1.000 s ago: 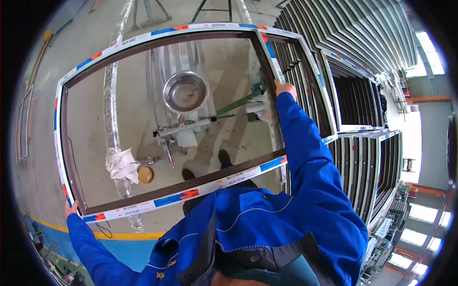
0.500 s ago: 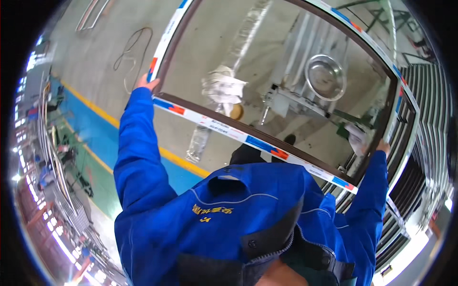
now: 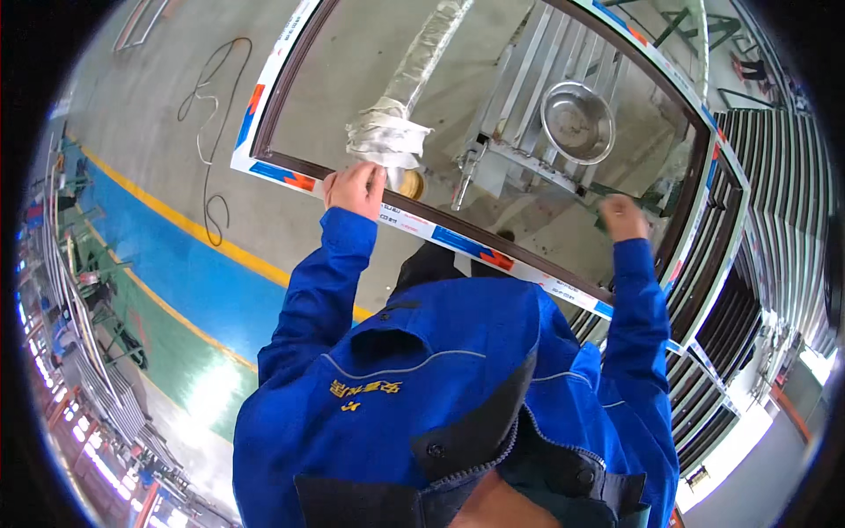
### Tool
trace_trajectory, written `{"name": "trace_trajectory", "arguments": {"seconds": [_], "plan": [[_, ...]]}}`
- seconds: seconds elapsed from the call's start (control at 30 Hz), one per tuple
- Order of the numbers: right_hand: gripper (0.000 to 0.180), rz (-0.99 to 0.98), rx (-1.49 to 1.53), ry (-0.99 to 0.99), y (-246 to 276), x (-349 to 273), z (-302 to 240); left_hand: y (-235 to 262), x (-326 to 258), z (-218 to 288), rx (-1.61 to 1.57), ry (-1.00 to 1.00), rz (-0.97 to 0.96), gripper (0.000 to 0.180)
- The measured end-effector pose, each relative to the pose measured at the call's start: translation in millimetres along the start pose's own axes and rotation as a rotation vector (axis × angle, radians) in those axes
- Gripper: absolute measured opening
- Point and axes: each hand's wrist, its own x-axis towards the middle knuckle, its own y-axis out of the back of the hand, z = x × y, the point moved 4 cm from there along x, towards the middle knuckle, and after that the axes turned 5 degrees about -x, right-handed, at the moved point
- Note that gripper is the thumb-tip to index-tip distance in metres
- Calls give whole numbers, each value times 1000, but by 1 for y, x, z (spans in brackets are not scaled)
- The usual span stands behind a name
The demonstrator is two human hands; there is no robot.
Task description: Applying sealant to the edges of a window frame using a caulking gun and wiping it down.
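A large dark brown window frame [image 3: 312,169], its outer faces covered with white, blue and red printed film, spans the view in front of my body. My left hand [image 3: 356,187] is at the near rail, left of its middle, with bent fingers drawn together; whether they pinch anything is hidden. My right hand [image 3: 623,217] is in front of the frame's see-through middle, near its right end, curled closed and apart from the rails. What it holds, if anything, does not show.
Through the frame I see a metal basin [image 3: 577,121] on a bench of metal bars, a white cloth [image 3: 387,136] on a wrapped bar, and a round yellowish item [image 3: 411,184]. Stacked dark profiles [image 3: 775,167] stand at the right. A cable [image 3: 211,97] lies on the floor at left.
Both hands have left the frame's side edges and come inward: the left to the near rail, the right in front of the middle area. The whole scene has shifted slightly left in view.
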Motion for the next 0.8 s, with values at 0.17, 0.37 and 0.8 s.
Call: {"name": "trace_trajectory", "arguments": {"seconds": [0.17, 0.37, 0.8], "plan": [[51, -614, 33, 395, -117, 1, -99, -9, 7, -5, 304, 335, -93, 44], [76, -950, -225, 342, -236, 28, -147, -17, 12, 2, 478, 427, -126, 51], [82, -851, 74, -88, -411, 27, -128, -23, 18, 2, 512, 328, 187, 24]]}}
